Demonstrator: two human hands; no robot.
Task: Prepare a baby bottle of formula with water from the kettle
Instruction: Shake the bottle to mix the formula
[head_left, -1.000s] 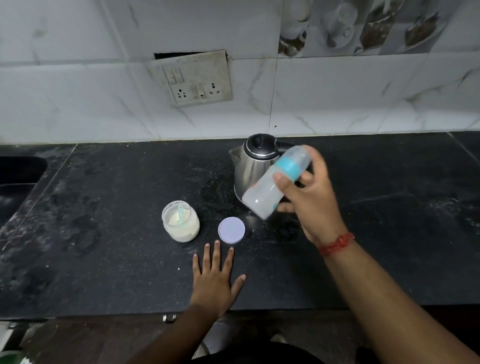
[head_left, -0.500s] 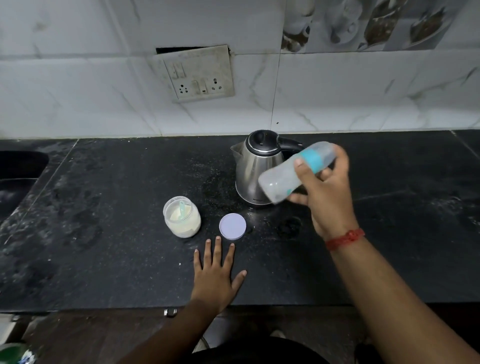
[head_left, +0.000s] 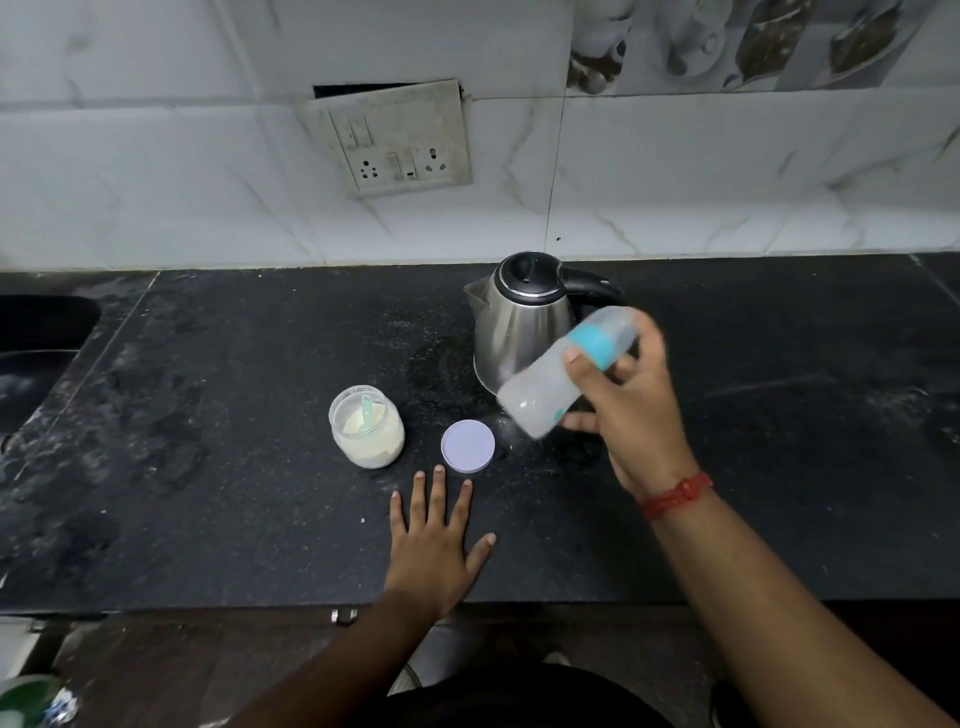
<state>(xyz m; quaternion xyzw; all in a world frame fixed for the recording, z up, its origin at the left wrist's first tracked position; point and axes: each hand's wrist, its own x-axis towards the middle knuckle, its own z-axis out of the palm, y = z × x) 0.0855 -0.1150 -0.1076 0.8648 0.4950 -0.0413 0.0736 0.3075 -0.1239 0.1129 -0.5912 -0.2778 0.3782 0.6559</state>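
My right hand (head_left: 631, 410) grips a capped baby bottle (head_left: 556, 379) with a teal collar, tilted with its base down-left, in the air in front of the steel kettle (head_left: 519, 322). The bottle looks milky and blurred. My left hand (head_left: 434, 540) lies flat on the black counter (head_left: 208, 493), fingers spread, holding nothing. Just beyond its fingertips lies a round lilac lid (head_left: 467, 446). Left of the lid stands an open jar of pale formula powder (head_left: 366, 426) with a green scoop inside.
A dark sink (head_left: 36, 332) sits at the counter's left end. A socket panel (head_left: 395, 137) hangs on the tiled wall behind the kettle. The counter's front edge runs just behind my left wrist.
The bottle in my right hand swings up and down in front of the kettle, now lower and further left than half a second ago. My left hand has stayed flat.
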